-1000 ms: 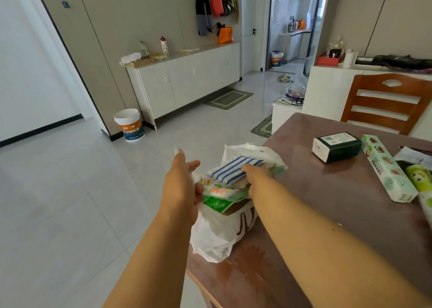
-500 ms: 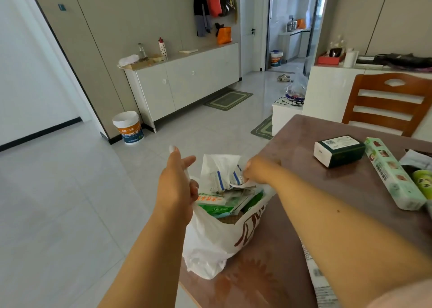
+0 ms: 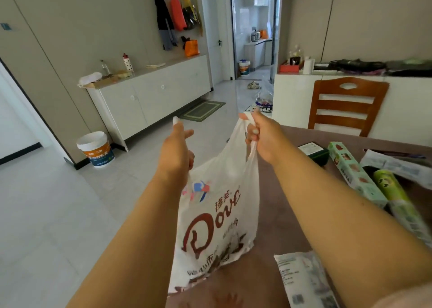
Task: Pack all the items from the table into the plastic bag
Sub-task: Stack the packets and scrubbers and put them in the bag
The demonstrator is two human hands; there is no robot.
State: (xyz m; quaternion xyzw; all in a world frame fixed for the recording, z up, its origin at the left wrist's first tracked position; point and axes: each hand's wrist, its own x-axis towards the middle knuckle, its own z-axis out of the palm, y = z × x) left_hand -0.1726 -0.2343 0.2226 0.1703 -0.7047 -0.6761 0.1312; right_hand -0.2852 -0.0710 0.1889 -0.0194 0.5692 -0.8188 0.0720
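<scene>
A flat packet [image 3: 304, 282] is seen nearest, lying on the brown table [image 3: 280, 214] under the right forearm. The table's left edge is hidden behind the bag [image 3: 217, 216], with open tiled floor [image 3: 58, 214] left of it as far as the cabinet [image 3: 152, 97] and a bucket [image 3: 95, 150]. The bag is held up at the table's left side, its bottom at the tabletop, though contact cannot be made out. One handle is gripped in the right hand [image 3: 261, 137], whose fingers are curled tight around it. The bag's other top edge is pinched low in the left hand [image 3: 176, 153]; its thumb and forefinger are stretched out forward. What is inside the bag is not shown. To the right, a long green box [image 3: 350, 170], a green tube [image 3: 388, 186] and a wrapped pack [image 3: 397, 165] are left on the table close together, with a dark box [image 3: 314, 150] just beyond the right wrist. A wooden chair [image 3: 346, 106] is set at the far edge, and more floor runs to a doorway [image 3: 252, 50] beyond.
</scene>
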